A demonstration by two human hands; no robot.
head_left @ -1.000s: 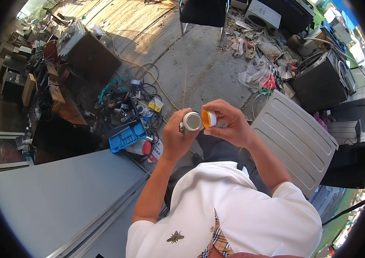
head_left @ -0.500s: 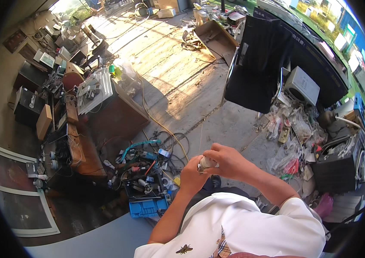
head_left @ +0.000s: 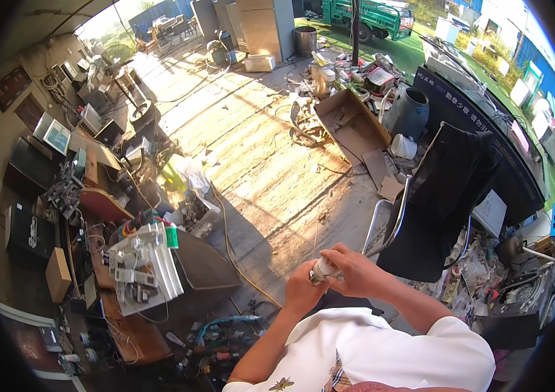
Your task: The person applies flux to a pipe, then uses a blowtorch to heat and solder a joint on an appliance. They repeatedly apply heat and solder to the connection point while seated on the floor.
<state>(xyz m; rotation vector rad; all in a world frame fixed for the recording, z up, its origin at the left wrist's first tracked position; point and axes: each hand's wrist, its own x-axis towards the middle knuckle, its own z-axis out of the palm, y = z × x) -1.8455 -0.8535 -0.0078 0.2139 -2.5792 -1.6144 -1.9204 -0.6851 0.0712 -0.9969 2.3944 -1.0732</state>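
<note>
At the lower middle, my left hand (head_left: 302,291) is closed around a small cylindrical container (head_left: 315,276). My right hand (head_left: 356,274) grips its white upper end (head_left: 325,266), where the cap appears to be; the fingers hide much of it. Both hands are touching, held in front of the white shirt (head_left: 382,343). The orange inside of the cap does not show now.
A black chair (head_left: 428,196) stands to the right, near debris piles and a cardboard box (head_left: 349,127). Piled electronics and boards (head_left: 147,274) line the left. A yellow cable (head_left: 226,235) crosses the floor. Farther back stand cabinets (head_left: 261,29) and a green cart (head_left: 369,19).
The separate cap has been brought onto the container, and my right fingers have closed over it. The view has swung upward, showing more floor and far objects; the hands sit lower in the picture.
</note>
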